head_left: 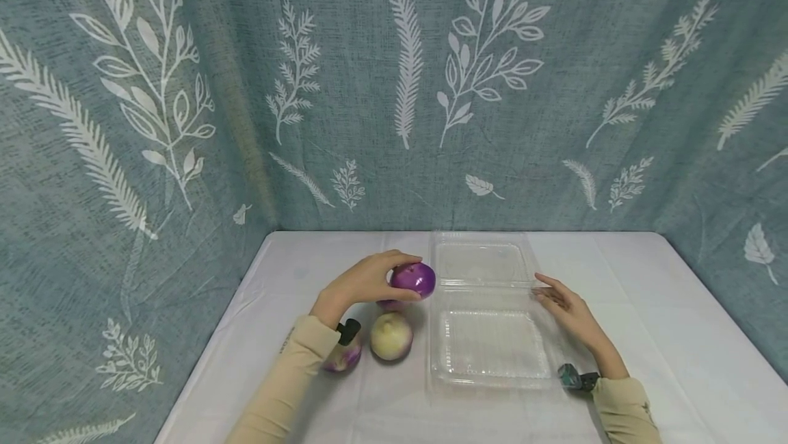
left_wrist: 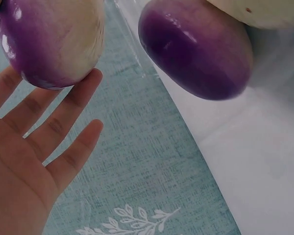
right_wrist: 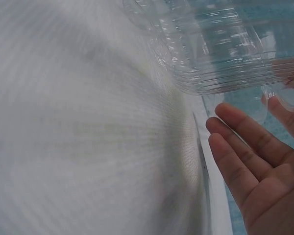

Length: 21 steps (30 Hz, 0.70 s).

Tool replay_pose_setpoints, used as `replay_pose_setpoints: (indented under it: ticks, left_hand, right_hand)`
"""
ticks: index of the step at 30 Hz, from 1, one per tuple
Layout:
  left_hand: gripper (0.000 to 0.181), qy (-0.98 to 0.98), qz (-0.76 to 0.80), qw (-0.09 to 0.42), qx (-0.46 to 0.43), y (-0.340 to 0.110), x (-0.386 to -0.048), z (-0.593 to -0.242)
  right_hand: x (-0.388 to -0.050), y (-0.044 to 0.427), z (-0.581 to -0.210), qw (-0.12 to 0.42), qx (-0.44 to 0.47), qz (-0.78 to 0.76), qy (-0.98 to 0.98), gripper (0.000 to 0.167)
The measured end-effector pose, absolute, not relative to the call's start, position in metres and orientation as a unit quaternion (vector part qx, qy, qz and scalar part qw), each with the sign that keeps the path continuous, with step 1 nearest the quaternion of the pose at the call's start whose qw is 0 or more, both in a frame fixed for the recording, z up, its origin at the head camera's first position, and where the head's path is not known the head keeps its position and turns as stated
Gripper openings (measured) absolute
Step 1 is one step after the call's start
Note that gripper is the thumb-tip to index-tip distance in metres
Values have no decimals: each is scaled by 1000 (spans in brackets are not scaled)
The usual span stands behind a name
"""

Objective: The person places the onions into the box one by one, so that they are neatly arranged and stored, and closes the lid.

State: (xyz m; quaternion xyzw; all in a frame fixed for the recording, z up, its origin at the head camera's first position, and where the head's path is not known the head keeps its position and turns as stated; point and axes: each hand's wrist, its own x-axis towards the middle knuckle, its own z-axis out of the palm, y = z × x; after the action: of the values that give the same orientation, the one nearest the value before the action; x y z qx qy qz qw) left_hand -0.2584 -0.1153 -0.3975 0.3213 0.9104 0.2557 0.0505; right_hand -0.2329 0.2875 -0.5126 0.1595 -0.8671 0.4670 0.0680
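My left hand (head_left: 368,280) grips a glossy purple-and-cream turnip (head_left: 418,278) between thumb and fingers, beside the left edge of a clear plastic clamshell container (head_left: 492,382). The left wrist view shows the fingertips under that turnip (left_wrist: 59,44) and another turnip (left_wrist: 196,49) apart from the hand. My right hand (head_left: 574,314) is at the container's right side, by the fold between base and lid (head_left: 480,263). In the right wrist view its fingers (right_wrist: 245,132) are extended, some touching or close to the plastic; the thumb is partly obscured behind it.
Below the left hand sit a cream-topped turnip (head_left: 391,336) and a purple-and-white one (head_left: 345,356) partly covered by the wrist. Another turnip (head_left: 390,306) shows beneath the held one. A white-covered table (head_left: 615,252) meets a patterned curtain (head_left: 369,109) at the back.
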Motion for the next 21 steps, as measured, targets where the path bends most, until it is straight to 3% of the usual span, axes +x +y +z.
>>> replay_pose_setpoints:
  ticks: [21]
  left_hand:
    - [74, 902, 242, 50, 354, -92, -262, -400]
  right_hand:
    - [-232, 285, -510, 67, 160, 463, -869, 47]
